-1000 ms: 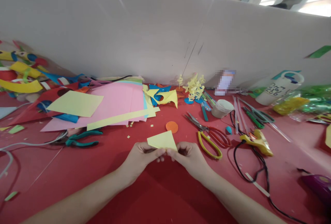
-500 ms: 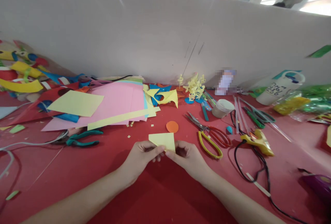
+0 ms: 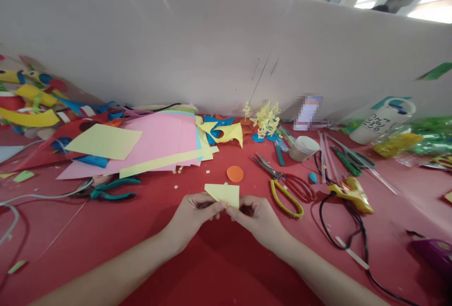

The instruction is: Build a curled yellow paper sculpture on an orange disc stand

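Observation:
Both hands pinch one small piece of pale yellow paper [image 3: 228, 195] over the red table, along its lower edge. My left hand [image 3: 197, 212] is closed on its left part, thumb on top. On the right part, my right hand [image 3: 254, 214] is closed too, its thumb tip close to the left one. The paper looks folded, with a slanting left edge; its underside is hidden. Just beyond it lies an orange disc [image 3: 235, 173]. Scissors [image 3: 282, 179] with one red and one yellow handle lie to the right of my right hand.
Pink paper sheets [image 3: 162, 136] and teal-handled pliers [image 3: 115, 188] lie on the left. Behind the disc are yellow curled paper pieces [image 3: 265, 120]. To the right are a white tub [image 3: 303, 148], a yellow glue gun [image 3: 355, 195] with a black cord, and a white container [image 3: 377, 120].
The yellow paper has tilted slightly, its top edge sitting a little lower. Both hands keep their pinch in nearly the same place.

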Demonstrator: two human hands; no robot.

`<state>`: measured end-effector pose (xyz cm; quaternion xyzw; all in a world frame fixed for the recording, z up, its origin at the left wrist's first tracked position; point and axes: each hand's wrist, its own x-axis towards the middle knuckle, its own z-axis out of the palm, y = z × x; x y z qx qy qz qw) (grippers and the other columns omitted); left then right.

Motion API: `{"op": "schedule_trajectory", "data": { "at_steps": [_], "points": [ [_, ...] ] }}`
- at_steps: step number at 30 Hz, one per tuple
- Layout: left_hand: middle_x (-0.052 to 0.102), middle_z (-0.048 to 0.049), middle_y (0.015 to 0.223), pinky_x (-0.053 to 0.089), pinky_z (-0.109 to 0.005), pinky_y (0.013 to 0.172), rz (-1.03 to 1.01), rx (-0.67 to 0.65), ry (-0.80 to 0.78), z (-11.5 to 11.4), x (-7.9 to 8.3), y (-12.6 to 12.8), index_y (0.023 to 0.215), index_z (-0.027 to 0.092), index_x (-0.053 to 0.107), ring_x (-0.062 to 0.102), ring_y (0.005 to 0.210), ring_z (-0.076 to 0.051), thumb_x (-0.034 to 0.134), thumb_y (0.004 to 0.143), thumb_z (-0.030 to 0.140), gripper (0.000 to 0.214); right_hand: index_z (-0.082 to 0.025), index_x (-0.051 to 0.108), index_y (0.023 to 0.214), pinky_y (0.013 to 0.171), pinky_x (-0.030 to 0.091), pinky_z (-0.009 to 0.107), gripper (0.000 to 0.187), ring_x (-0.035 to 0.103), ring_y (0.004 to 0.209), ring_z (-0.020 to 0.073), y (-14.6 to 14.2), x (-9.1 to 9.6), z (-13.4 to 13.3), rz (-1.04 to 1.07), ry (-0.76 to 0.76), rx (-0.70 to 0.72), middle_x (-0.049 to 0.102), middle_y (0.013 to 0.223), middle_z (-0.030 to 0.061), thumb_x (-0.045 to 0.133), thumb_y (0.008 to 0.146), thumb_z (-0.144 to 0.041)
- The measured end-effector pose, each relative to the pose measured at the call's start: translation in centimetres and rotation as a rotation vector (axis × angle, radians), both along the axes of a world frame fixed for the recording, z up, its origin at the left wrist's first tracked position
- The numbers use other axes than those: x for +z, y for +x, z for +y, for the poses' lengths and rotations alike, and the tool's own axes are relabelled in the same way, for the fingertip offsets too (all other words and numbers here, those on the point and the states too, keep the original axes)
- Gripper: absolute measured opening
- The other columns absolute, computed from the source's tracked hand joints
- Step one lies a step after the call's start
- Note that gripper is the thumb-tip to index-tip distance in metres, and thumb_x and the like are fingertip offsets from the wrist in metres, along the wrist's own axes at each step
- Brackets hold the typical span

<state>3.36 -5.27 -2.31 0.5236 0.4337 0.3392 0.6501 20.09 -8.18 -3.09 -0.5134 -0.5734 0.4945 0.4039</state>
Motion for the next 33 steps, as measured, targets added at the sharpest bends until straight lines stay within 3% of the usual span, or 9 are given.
{"op": "schedule_trajectory", "data": {
  "at_steps": [8, 15, 21, 33],
  "points": [
    [0.059, 0.0013, 0.056, 0.036, -0.020, 0.052, -0.010, -0.001, -0.002, 0.18, -0.51, -0.16, 0.061, 0.016, 0.068, 0.045, 0.051, -0.008, 0.066, 0.072, 0.031, 0.019, -0.016, 0.056, 0.058, 0.052, 0.036, 0.023, 0.033, 0.047, 0.053, 0.0116, 0.06, -0.32, 0.15, -0.003, -0.011, 0.031, 0.054, 0.055, 0.0001, 0.056, 0.077, -0.043],
    [0.054, 0.0026, 0.050, 0.034, -0.020, 0.051, 0.051, 0.033, -0.006, 0.14, -0.42, -0.11, 0.058, 0.016, 0.065, 0.043, 0.050, -0.008, 0.065, 0.072, 0.036, 0.025, -0.015, 0.064, 0.073, 0.052, 0.038, 0.023, 0.028, 0.050, 0.058, 0.0130, -0.12, -0.53, 0.04, -0.059, -0.005, 0.002, 0.059, 0.064, 0.0018, 0.060, 0.073, -0.042],
    [0.058, 0.0017, 0.054, 0.035, -0.020, 0.049, 0.040, 0.040, -0.031, 0.21, -0.33, 0.07, 0.056, 0.016, 0.063, 0.044, 0.048, -0.007, 0.066, 0.071, 0.034, 0.024, -0.013, 0.063, 0.067, 0.053, 0.037, 0.023, 0.027, 0.046, 0.056, 0.0119, -0.04, -0.44, -0.05, -0.094, 0.009, 0.023, 0.055, 0.059, 0.0011, 0.058, 0.075, -0.039],
    [0.057, 0.0023, 0.055, 0.037, -0.020, 0.053, -0.059, -0.011, -0.021, 0.15, -0.15, -0.10, 0.060, 0.015, 0.065, 0.045, 0.052, -0.008, 0.067, 0.071, 0.030, 0.019, -0.016, 0.061, 0.062, 0.058, 0.041, 0.023, 0.030, 0.056, 0.060, 0.0138, -0.10, 0.20, -0.16, 0.014, 0.003, 0.105, 0.063, 0.063, 0.0030, 0.055, 0.079, -0.040]
  ]
}}
